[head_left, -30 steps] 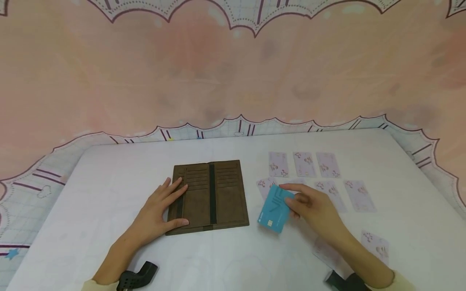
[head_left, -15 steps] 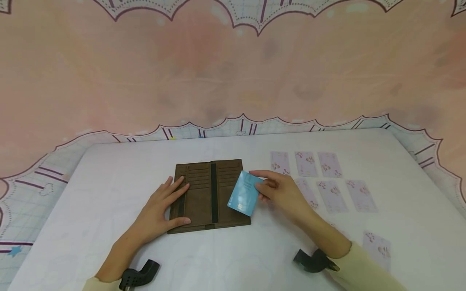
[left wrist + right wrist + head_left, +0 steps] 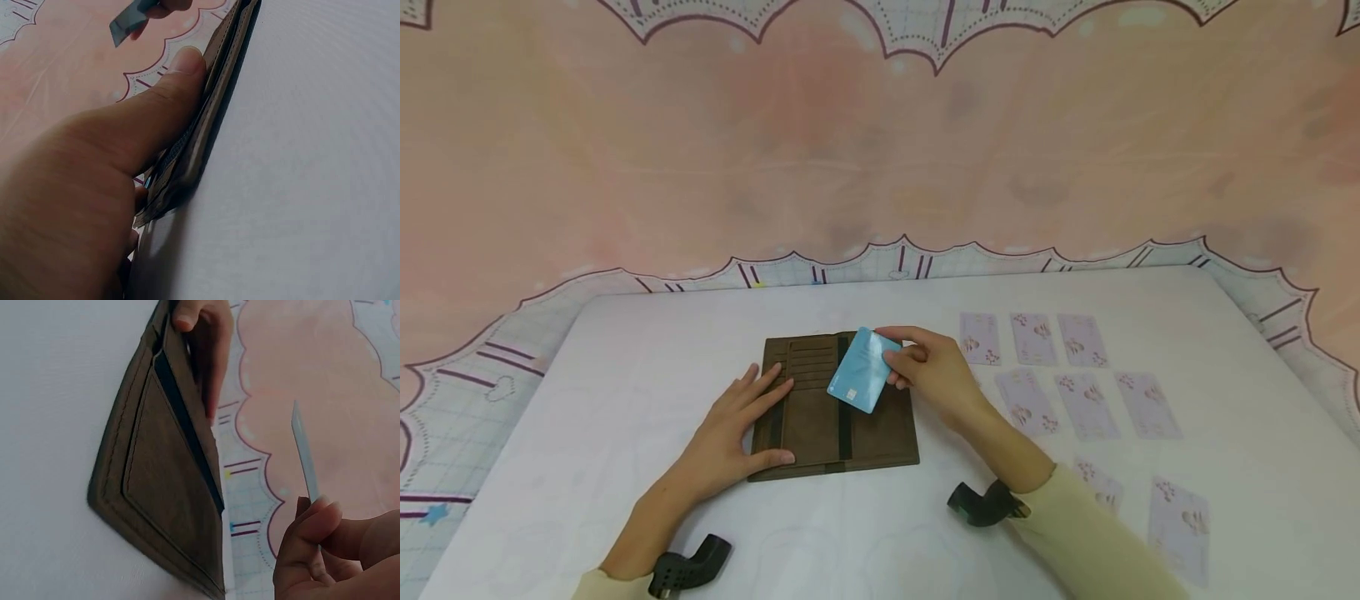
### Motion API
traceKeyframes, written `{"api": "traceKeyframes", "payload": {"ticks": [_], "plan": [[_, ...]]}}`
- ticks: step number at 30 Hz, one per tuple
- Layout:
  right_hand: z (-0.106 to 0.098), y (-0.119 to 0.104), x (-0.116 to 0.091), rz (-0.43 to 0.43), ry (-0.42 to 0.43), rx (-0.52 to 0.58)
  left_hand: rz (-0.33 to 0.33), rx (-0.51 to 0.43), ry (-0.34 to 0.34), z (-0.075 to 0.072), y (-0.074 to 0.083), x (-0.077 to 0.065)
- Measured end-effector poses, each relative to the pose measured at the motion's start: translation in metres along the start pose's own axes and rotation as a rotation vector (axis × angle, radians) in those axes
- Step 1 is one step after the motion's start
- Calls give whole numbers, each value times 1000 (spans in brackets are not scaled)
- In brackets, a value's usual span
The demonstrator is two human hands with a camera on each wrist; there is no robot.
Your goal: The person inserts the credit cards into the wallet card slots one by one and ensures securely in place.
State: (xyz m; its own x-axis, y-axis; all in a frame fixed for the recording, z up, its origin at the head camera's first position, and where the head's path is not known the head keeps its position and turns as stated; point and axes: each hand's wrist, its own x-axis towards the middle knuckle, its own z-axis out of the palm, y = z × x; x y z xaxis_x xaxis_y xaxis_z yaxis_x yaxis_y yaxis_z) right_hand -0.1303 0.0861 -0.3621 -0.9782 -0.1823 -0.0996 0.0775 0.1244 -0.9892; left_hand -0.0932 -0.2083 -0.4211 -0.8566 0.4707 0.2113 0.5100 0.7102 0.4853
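Observation:
A brown wallet (image 3: 880,437) lies unfolded on the white table, with rows of card slots and a dark band down its middle. My left hand (image 3: 730,425) rests on its left side, fingers spread and thumb along the lower edge; the left wrist view shows that thumb (image 3: 184,65) on the leather. Between thumb and fingers, my right hand (image 3: 928,367) pinches a blue bank card (image 3: 861,375) at its right edge. The card is held tilted above the wallet, overlapping the dark band and right panel. In the right wrist view the card (image 3: 304,450) appears edge-on, apart from the wallet (image 3: 169,469).
Several pale pinkish printed cards lie in loose rows on the right, such as one card (image 3: 1150,406) and another near the front (image 3: 1180,529). The white table (image 3: 647,358) ends at a scalloped patterned cloth behind. Black wrist devices sit on both wrists.
My right hand has carried the blue card leftward and away from me, from beside the wallet to over its middle. The left hand stays in place on the wallet.

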Motion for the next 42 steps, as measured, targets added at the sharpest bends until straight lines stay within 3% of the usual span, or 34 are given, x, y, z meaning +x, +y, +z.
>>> {"api": "traceKeyframes", "payload": {"ticks": [7,24,31,42], "plan": [[16,2,18,-16,53,22,1,-11,-6,0,0,0],[37,5,53,53,45,105,-24,-20,-11,0,2,-1],[45,25,61,1,67,105,-46,-17,-22,-2,0,0],[46,31,59,-64,43,27,-24,35,0,-1,-2,-1]]}}
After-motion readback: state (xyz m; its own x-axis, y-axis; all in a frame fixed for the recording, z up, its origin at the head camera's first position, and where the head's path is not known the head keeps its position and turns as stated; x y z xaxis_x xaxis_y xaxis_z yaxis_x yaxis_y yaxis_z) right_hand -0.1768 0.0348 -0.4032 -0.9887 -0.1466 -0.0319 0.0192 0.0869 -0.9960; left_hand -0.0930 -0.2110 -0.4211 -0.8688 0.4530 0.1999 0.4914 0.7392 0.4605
